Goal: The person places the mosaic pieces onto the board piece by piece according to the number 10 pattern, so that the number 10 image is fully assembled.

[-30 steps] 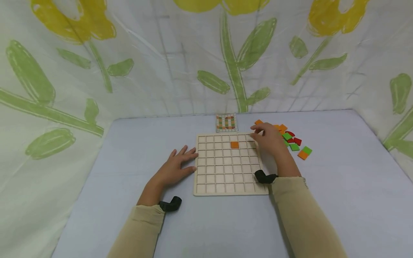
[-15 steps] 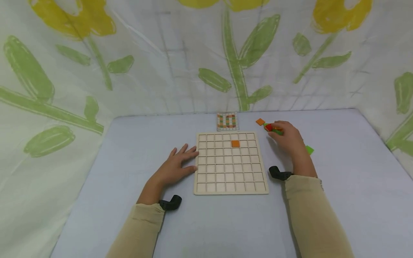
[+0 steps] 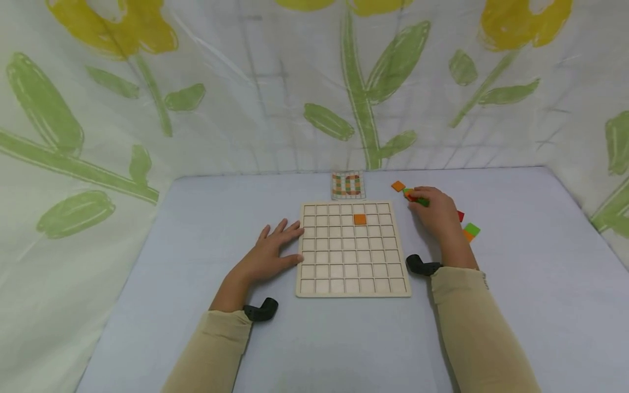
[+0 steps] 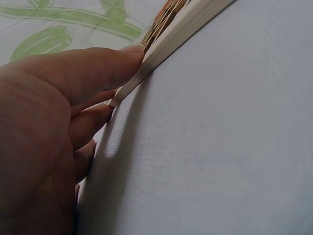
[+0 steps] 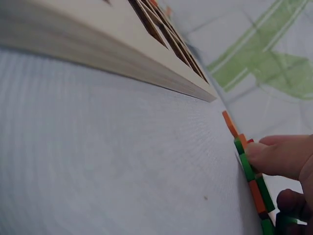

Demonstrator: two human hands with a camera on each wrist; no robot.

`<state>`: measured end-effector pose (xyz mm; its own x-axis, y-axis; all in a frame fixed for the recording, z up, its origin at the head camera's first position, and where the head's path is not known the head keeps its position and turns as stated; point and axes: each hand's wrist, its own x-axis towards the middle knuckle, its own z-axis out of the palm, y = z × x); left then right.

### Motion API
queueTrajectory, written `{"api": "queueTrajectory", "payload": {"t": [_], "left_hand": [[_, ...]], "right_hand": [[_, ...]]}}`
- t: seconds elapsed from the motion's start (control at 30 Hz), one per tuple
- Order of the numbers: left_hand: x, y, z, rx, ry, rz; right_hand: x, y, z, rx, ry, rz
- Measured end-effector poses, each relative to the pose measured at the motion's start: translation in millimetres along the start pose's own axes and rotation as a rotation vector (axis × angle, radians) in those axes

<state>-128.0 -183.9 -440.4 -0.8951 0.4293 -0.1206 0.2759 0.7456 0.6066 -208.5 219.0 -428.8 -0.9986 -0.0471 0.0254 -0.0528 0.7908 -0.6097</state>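
L hand (image 3: 270, 254) is lying w/ fingers straight & spread, its thumb & fingertips touching the near side of the flat, pale wooden grid board (image 3: 344, 256), which is sitting btwn the two hands. R hand (image 3: 437, 213) is bending over a loose pile of small, thin green, orange & red tiles (image 5: 247, 167); its thumb tip is touching them, but can't tell if it's actually pinching one. One square orange tile (image 3: 360, 219) is lying in a board cell, btwn the hands. A loose orange tile (image 3: 398, 186) is lying just beyond R fingertips; a bright green square tile (image 3: 472, 228) is showing beside R wrist, on the side away from L hand. A small printed grid card (image 3: 348, 185) is lying past the board, farther out than both hands.

Step looks like singling out a pc. Tiles are overlapping & thin, so prob. best pinching one by opposite edges, lifting straight up w/o dragging neighbours. L hand should be steadying the board lightly, not shoving it.
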Motion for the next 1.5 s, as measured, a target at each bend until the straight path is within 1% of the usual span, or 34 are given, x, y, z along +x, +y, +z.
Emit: {"api": "queueTrajectory", "payload": {"t": [0.13, 0.4, 0.6, 0.8, 0.9, 1.03, 1.17, 1.33, 1.4, 1.5], "left_hand": [[0.1, -0.5, 1.1, -0.004, -0.003, -0.001], [0.3, 0.1, 1.0, -0.007, -0.002, 0.002], [-0.5, 1.7, -0.6, -0.004, 0.005, -0.006], [0.0, 3.7, -1.4, -0.002, 0.004, -0.019], [-0.7, 4.7, -1.1, -0.008, 0.004, -0.027], [-1.9, 4.8, 0.3, 0.006, 0.005, -0.028], [-2.8, 4.9, 0.5, 0.012, 0.011, -0.011], [-2.7, 3.9, 1.0, 0.009, 0.014, 0.008], [-2.2, 3.1, 1.5, 0.007, 0.016, 0.016], [-1.5, 2.4, 2.1, -0.001, 0.018, 0.027]], "right_hand": [[-2.1, 1.4, -0.2, 0.029, 0.026, 0.015], [-2.7, 2.0, -0.4, 0.026, 0.053, 0.027], [-1.2, 1.4, -0.1, 0.040, 0.088, -0.003], [0.1, 3.2, 1.4, 0.035, 0.081, -0.015], [0.4, 4.6, 2.6, 0.023, 0.090, -0.021], [-0.8, 5.8, 3.6, 0.021, 0.100, -0.021], [-2.4, 5.2, 2.9, 0.044, 0.085, -0.020], [-2.1, -2.2, 1.2, 0.054, 0.054, -0.053], [-2.2, -8.9, 0.9, 0.058, 0.026, -0.050], [-2.4, -21.5, 3.3, 0.056, -0.062, -0.020]]}}
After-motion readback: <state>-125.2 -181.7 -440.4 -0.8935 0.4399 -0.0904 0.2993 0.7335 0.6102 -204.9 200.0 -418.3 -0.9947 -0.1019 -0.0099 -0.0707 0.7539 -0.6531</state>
